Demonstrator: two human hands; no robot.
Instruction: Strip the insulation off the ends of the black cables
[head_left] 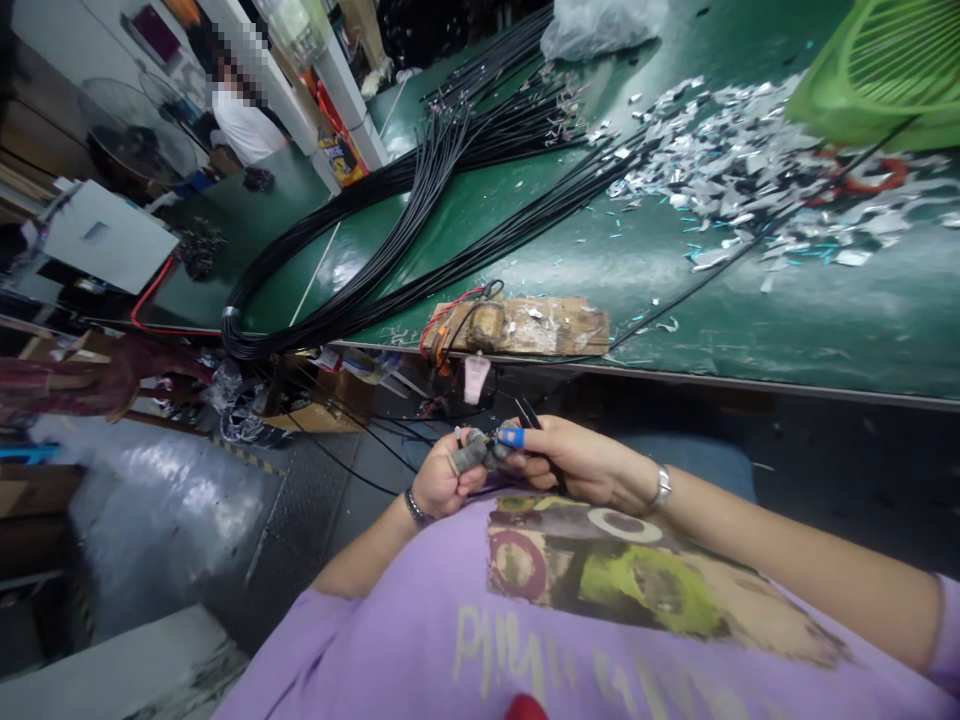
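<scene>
Close in front of my purple shirt, both hands meet below the bench edge. My left hand (pixel 446 478), with grey covers on its fingertips, is closed in a pinch on a thin black cable (pixel 375 484) that comes in from the left. A small pale tip shows above its fingers. My right hand (pixel 581 458), with blue tape on the thumb, is closed round a pair of dark tweezers (pixel 528 413), whose points stick up past the thumb. Its fingertips touch those of my left hand. What lies between the fingertips is too small to make out.
On the green bench (pixel 750 320) lies a long bundle of black cables (pixel 420 215). A wooden block (pixel 555 325) sits at its front edge. Silver scraps (pixel 720 150) spread beside a green basket (pixel 885 75). A person (pixel 244 120) is at the far left.
</scene>
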